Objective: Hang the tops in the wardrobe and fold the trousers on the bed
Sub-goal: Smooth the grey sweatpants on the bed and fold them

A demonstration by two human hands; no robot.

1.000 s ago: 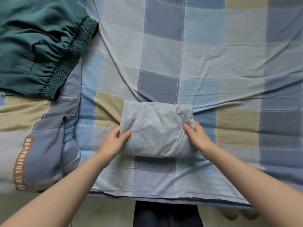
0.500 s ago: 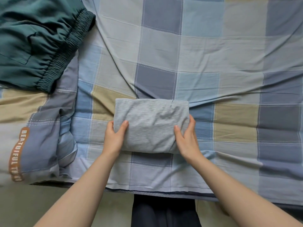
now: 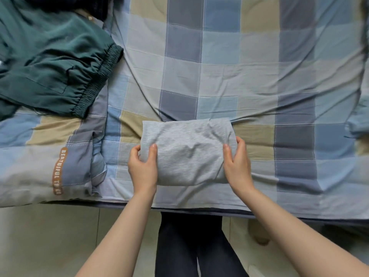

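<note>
Two hands, mine, at the near edge of the bed (image 3: 259, 56). My left hand (image 3: 142, 168) grips the left end of the folded grey trousers (image 3: 187, 152), thumb on top, fingers curled round the edge. My right hand (image 3: 237, 164) grips the right end the same way. The grey bundle lies on the checked sheet, just in from the mattress edge, between my two hands. One folded quilt (image 3: 40, 156) with a brown lettered strip, to the left. One dark green garment (image 3: 50, 56) with an elastic waistband, far left, partly resting on the quilt, well apart from the grey bundle.
</note>
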